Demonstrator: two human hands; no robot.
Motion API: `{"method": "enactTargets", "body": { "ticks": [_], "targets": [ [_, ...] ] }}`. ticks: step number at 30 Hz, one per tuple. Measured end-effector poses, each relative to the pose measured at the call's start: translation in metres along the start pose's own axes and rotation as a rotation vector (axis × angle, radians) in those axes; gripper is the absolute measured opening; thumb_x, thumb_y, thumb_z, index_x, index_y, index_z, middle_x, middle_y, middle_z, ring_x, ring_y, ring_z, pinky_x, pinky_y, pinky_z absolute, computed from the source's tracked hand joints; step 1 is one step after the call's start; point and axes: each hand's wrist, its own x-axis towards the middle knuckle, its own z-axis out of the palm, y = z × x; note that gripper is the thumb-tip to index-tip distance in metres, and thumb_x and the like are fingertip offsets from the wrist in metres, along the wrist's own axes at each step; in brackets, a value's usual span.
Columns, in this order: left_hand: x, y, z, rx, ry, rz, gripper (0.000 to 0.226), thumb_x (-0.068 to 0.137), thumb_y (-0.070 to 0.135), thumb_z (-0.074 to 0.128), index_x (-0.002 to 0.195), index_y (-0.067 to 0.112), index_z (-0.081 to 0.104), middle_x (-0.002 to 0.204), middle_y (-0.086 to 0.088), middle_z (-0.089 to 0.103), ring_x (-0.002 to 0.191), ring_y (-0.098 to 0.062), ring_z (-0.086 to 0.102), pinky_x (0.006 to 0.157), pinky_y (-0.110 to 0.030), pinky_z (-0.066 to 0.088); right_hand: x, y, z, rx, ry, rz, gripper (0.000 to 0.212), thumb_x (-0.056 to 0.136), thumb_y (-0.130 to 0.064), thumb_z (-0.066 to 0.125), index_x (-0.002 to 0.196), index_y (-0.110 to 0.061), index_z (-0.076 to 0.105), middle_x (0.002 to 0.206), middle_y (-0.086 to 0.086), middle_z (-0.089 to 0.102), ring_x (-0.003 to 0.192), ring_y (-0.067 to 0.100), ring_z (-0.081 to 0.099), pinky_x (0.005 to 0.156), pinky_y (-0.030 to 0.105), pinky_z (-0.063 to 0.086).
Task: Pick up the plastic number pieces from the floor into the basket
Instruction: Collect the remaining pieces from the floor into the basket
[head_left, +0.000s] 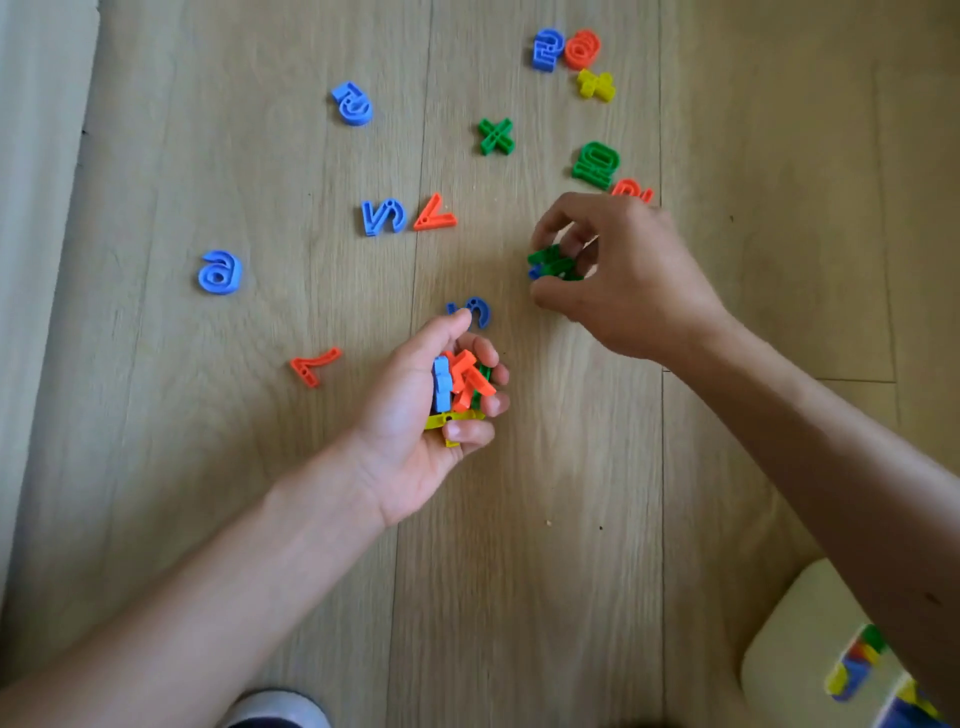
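Observation:
My left hand (415, 415) cups a bunch of number pieces (460, 387): blue, orange, green and yellow. My right hand (623, 275) pinches green and blue pieces (553, 262) just above the floor. Loose pieces lie around: a blue 3 (480, 310) at my left fingertips, an orange 7 (314, 365), a blue 6 (221, 272), a blue 5 (383, 216), an orange V-shaped piece (435, 214), a green cross (496, 136), a green 0 (596, 164) and an orange piece (632, 190) half hidden behind my right hand. The cream basket (795, 639) sits at the bottom right, partly behind my right forearm.
Farther off lie a blue piece (353, 103), another blue piece (546, 49), an orange 0 (583, 49) and a yellow cross (596, 85). A pale wall or curtain (36, 208) runs along the left edge of the wooden floor. Coloured pieces (857, 665) show inside the basket.

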Motion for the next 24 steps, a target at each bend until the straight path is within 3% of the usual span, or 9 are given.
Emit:
{"method": "enactTargets", "body": {
  "ticks": [3,6,9,12,17,24],
  "targets": [
    [-0.002,-0.003,0.013,0.052,0.003,-0.006,0.038,0.093,0.036,0.052,0.063,0.012,0.057,0.065,-0.005,0.053,0.048,-0.013,0.046,0.032,-0.014,0.023,-0.027,0.001,-0.017,0.326,-0.009,0.142,0.022,0.075,-0.007,0.077,0.093,-0.015,0.069,0.085,0.009,0.063,0.068,0.022,0.068,0.062,0.044,0.062],
    [-0.006,-0.007,0.030,0.136,-0.015,-0.015,0.034,0.093,0.035,0.052,0.068,0.012,0.055,0.064,-0.004,0.054,0.047,-0.012,0.047,0.032,-0.015,0.022,-0.064,0.006,-0.036,0.522,-0.014,0.185,0.020,0.078,-0.001,0.077,0.095,-0.010,0.069,0.082,0.008,0.058,0.067,0.020,0.065,0.062,0.037,0.062],
    [-0.013,-0.013,0.051,0.246,-0.091,-0.032,0.033,0.094,0.035,0.050,0.071,0.012,0.054,0.066,-0.004,0.054,0.048,-0.013,0.047,0.032,-0.015,0.022,-0.106,0.017,-0.060,0.611,0.011,0.193,0.021,0.081,0.000,0.076,0.098,-0.010,0.069,0.085,0.015,0.057,0.069,0.017,0.065,0.061,0.028,0.058],
    [-0.024,-0.024,0.082,0.399,-0.198,-0.075,0.033,0.095,0.036,0.050,0.071,0.013,0.054,0.066,-0.004,0.054,0.049,-0.013,0.047,0.032,-0.015,0.022,-0.153,0.030,-0.088,0.687,0.092,0.227,0.023,0.080,0.001,0.076,0.098,-0.013,0.069,0.087,0.010,0.058,0.072,0.013,0.064,0.060,0.026,0.057],
    [-0.045,-0.069,0.147,0.705,-0.430,-0.183,0.037,0.094,0.038,0.051,0.066,0.014,0.055,0.064,-0.005,0.054,0.049,-0.014,0.047,0.034,-0.015,0.022,-0.245,0.055,-0.132,0.749,0.283,0.303,0.027,0.071,-0.017,0.078,0.097,-0.017,0.070,0.089,0.007,0.061,0.075,0.012,0.065,0.062,0.025,0.056],
    [-0.065,-0.166,0.210,1.044,-0.644,-0.368,0.041,0.095,0.043,0.050,0.069,0.012,0.057,0.064,-0.006,0.052,0.048,-0.016,0.046,0.035,-0.015,0.026,-0.358,0.096,-0.121,0.876,0.530,0.541,0.024,0.074,-0.006,0.069,0.091,-0.023,0.070,0.087,-0.002,0.065,0.072,0.008,0.063,0.059,0.020,0.054]
  ]
}}
